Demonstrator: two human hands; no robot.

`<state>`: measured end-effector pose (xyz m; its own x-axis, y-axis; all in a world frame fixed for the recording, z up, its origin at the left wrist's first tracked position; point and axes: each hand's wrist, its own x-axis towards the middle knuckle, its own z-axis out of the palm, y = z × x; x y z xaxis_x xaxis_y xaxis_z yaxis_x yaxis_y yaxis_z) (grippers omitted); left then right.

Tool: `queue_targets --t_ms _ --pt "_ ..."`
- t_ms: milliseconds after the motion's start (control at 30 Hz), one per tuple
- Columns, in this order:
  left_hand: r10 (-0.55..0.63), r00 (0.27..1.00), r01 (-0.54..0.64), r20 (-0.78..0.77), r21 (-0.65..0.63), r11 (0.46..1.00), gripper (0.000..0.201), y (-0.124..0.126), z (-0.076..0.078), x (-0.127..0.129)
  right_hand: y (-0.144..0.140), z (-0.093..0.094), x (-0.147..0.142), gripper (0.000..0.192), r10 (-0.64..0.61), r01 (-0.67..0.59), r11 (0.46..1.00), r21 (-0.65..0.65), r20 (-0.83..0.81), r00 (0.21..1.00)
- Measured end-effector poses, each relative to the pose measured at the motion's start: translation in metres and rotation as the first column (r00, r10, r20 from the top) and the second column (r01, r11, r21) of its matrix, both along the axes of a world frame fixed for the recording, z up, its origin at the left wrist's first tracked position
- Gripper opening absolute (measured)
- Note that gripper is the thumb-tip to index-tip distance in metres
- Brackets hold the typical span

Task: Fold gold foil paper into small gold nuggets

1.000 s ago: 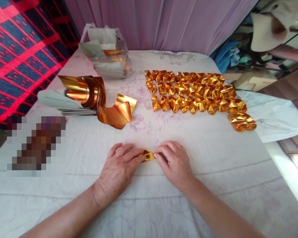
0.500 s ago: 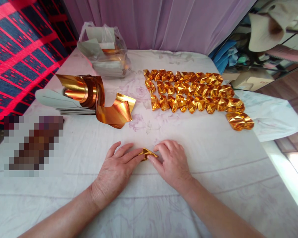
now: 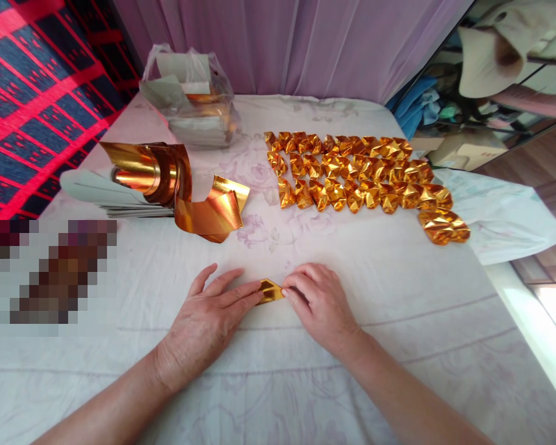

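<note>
lilac curtain (image 3: 306, 43), white tablecloth (image 3: 398, 321), sunlit

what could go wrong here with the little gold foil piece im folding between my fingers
Both the left hand and the right hand pinch the small gold foil piece only at its ends, so it may slip or crease crookedly. The curled gold foil sheets sit loose near the left forearm's path and could be knocked. The rows of folded gold pieces lie close together, so a sweep of the right arm might scatter them.
</note>
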<state>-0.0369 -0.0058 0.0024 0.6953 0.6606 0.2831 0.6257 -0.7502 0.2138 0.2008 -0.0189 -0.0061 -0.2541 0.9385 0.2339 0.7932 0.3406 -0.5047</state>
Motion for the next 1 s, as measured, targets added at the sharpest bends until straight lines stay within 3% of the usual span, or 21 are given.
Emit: queue_targets --t_ms 167,233,533,633,800,1000 --pt "-0.012 0.999 0.017 -0.038 0.132 0.991 0.037 -0.009 0.005 0.001 -0.001 0.000 -0.001 0.012 -0.008 0.008 1.000 0.018 -0.021 1.000" --pt "-0.028 0.995 0.039 -0.091 0.119 0.992 0.034 -0.015 0.006 0.003 -0.001 0.000 -0.001 0.014 -0.007 0.007 1.000 0.020 -0.024 1.000" --pt "0.022 1.000 -0.022 0.005 0.115 0.993 0.023 -0.023 0.002 0.006 -0.003 -0.003 -0.001 0.013 -0.002 0.003 0.998 0.057 -0.018 1.000" --pt "0.039 0.994 -0.028 -0.098 0.116 0.993 0.028 -0.032 0.005 0.008 -0.004 -0.004 -0.001 0.017 0.013 -0.011 0.996 0.084 -0.025 1.000" --pt "0.043 0.970 -0.018 -0.241 0.107 0.994 0.054 -0.047 0.008 0.010 -0.004 -0.005 0.000 0.017 0.021 -0.019 0.993 0.114 -0.015 1.000" --pt "0.044 0.969 -0.023 -0.243 0.091 0.996 0.056 -0.034 0.012 0.010 -0.004 -0.003 -0.002 0.032 0.062 -0.075 0.984 0.162 0.081 0.995"
